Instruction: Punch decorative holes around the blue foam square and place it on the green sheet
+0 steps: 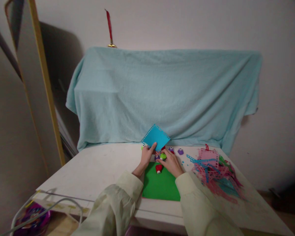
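Observation:
A blue square sheet (156, 136) with small punched shapes along its edges is tilted up like a diamond. My left hand (147, 156) pinches its lower left side, thumb on the front. Closed around a green punch (163, 156) is my right hand (171, 162), just below the sheet's lower corner. A red punch (158, 168) lies on the green sheet (159, 185) in front of me. One purple punch (180, 151) sits to the right, and others are partly hidden behind my hands.
Cut paper strips (211, 170) in pink, blue and green are heaped on the right of the white table (88, 170). A light blue cloth (162, 91) hangs behind. A pale cable (64, 200) loops at the front left, near a purple object (33, 218) below.

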Action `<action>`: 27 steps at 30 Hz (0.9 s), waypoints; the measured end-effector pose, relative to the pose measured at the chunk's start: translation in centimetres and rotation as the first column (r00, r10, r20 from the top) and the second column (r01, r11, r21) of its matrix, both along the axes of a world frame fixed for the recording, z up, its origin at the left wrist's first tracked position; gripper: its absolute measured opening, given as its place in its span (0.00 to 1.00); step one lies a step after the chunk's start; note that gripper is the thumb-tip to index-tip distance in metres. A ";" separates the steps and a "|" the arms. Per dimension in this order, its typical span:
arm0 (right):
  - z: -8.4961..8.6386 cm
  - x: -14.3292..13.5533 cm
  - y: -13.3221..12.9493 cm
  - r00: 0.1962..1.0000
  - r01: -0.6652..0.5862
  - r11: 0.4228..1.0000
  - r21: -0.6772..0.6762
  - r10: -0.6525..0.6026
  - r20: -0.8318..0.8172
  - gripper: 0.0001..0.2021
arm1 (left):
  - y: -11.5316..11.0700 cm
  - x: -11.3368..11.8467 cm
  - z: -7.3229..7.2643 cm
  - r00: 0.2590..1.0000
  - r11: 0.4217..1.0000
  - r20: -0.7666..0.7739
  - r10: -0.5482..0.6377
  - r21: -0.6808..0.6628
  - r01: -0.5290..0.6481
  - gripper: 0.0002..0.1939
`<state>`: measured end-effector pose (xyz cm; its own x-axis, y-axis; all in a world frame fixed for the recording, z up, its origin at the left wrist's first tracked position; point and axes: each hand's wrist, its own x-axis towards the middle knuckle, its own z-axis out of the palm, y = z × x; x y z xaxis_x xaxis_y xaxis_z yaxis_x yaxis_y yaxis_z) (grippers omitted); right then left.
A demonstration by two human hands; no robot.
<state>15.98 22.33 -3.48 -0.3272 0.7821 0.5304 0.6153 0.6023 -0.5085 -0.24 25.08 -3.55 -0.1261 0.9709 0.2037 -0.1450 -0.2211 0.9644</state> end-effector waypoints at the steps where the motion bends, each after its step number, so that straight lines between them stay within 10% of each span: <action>1: 0.1 0.0 0.0 1.000 -0.003 1.000 0.006 0.003 -0.004 0.11 | 0.0 0.0 0.0 1.000 1.000 -0.009 0.003 0.003 -0.003 0.25; 27: 0.0 0.0 0.1 0.998 -0.054 0.998 -0.023 0.053 -0.038 0.08 | -0.2 0.1 0.1 1.000 1.000 -0.013 -0.021 0.002 0.021 0.27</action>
<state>15.97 22.41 -3.48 -0.3493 0.7764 0.5246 0.5629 0.6214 -0.5449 -0.10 24.84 -3.44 -0.1029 0.9728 0.2076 -0.1376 -0.2207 0.9656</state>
